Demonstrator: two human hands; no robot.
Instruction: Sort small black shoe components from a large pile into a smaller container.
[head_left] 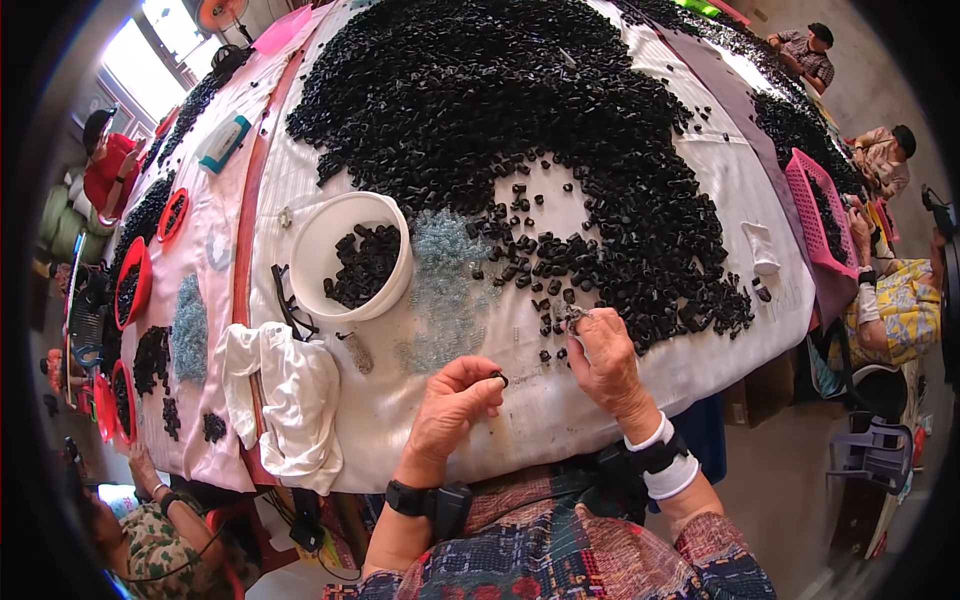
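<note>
My left hand [450,408] is closed, pinching a small black ring-like part [500,379] between thumb and forefinger. A little higher on the right, my right hand [608,362] has its fingers closed on a small greyish thing [577,314], too small to make out. It is close to loose black plastic parts [545,285] at the near edge of a large black heap [470,100]. Small clear-blue pieces [450,255] lie spread beyond my left hand. To their left stands a white bowl [305,270], partly filled with black parts.
A white cloth [290,400] lies crumpled at the table's left edge, with dark-framed glasses [288,302] above it. Right of the heap is a small white roll [762,248]. Red bowls [140,262] and a pink basket [805,205] stand on neighbouring tables, where other people sit.
</note>
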